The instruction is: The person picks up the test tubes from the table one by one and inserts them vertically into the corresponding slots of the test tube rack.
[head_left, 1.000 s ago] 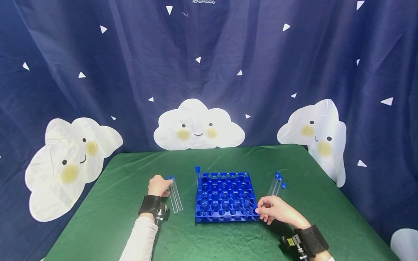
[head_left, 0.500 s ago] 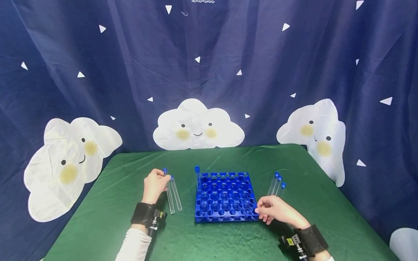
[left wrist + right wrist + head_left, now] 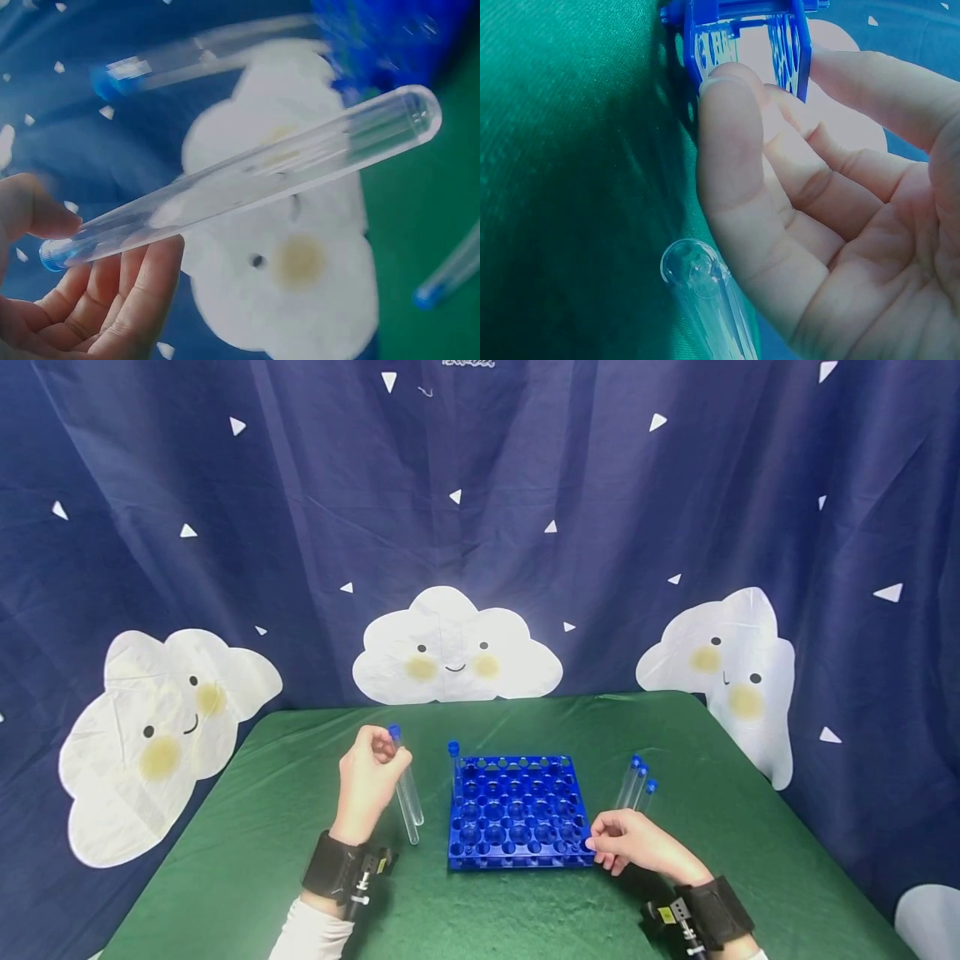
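Note:
My left hand (image 3: 367,785) pinches a clear test tube (image 3: 255,180) just below its blue cap, with the rounded end slanting down toward the rack. Behind it in the head view, a second tube (image 3: 410,828) lies on the table; its cap (image 3: 426,296) shows in the left wrist view. A blue test tube rack (image 3: 517,811) stands in the middle, with one capped tube (image 3: 455,770) upright in its far left corner. At the rack's near right corner, my right hand (image 3: 633,842) grips the edge between thumb and fingers.
Several blue-capped tubes (image 3: 633,785) lie right of the rack, partly hidden behind my right hand. A green cloth (image 3: 285,827) covers the table, and a dark blue curtain (image 3: 480,543) with clouds hangs behind it.
My left hand has lifted one of the two left-hand tubes off the table and moved up, then right toward the rack. My right hand and the rack have stayed put.

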### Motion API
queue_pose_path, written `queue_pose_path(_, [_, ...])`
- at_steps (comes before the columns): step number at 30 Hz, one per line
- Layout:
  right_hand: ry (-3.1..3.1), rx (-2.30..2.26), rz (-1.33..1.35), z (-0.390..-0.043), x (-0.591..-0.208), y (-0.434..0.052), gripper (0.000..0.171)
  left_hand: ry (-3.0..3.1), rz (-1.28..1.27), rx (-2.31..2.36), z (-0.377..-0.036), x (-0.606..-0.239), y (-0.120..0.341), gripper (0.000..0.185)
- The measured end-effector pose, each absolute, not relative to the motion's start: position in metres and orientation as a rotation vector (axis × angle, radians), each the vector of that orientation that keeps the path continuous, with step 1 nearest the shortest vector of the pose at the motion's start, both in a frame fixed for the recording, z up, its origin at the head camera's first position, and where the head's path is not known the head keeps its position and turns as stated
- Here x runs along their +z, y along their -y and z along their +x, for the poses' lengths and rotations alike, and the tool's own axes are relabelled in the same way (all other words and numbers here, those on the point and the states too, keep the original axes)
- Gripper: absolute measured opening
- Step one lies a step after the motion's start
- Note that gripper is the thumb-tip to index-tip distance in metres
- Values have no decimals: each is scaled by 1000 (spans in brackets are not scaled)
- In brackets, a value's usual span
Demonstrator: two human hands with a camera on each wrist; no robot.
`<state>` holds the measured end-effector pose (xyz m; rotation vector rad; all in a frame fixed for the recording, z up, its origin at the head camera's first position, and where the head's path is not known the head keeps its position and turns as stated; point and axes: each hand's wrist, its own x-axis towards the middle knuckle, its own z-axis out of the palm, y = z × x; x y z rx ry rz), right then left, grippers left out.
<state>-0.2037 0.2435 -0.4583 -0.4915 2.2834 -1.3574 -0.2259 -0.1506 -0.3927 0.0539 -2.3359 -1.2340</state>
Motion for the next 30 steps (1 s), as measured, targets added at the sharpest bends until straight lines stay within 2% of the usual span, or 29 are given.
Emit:
queue_pose_path(12, [-2288, -1348, -504, -205, -461, -244, 29, 2159, -183, -1358, -206, -370, 104, 23])
queue_pose_path(18, [-2289, -1347, -509, -206, -462, -245, 28, 2084, -322, -1392, -208, -377, 80, 22])
queue_pose_path(30, [-2291, -1347, -502, -206, -463, -245, 28, 2204, -349, -1235, -210, -395, 60, 20])
